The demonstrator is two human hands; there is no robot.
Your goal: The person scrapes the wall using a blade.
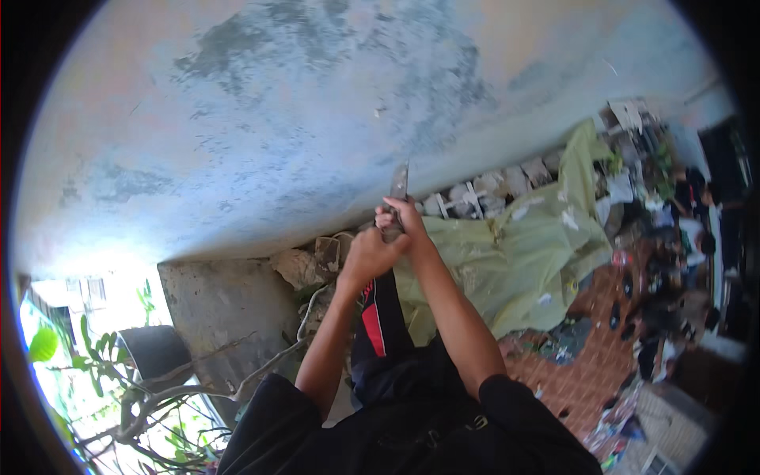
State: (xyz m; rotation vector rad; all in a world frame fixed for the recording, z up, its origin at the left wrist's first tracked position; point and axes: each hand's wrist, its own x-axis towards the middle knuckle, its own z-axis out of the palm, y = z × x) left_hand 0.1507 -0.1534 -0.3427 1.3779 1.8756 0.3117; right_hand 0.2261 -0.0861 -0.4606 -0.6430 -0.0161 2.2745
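Observation:
Both hands are together on a flat-bladed metal tool (pixel 400 181), either a scraper or a broad knife. My right hand (pixel 407 215) wraps its upper grip, just under the blade. Below it, my left hand (pixel 375 252) closes around the lower end, so most of the handle is hidden. The blade points away from me towards a plastered wall (pixel 285 136) with worn blue-grey paint and dark bare patches. Its tip appears close to the wall's lower part; whether it touches, I cannot tell.
Stones (pixel 516 181) and broken rubble (pixel 297 267) line the wall's foot. A yellow-green sheet (pixel 504 261) covers the ground on the right. Bare plant branches (pixel 267 368) reach in from the left, near a concrete block (pixel 231 314). Several people (pixel 692 237) are at the far right.

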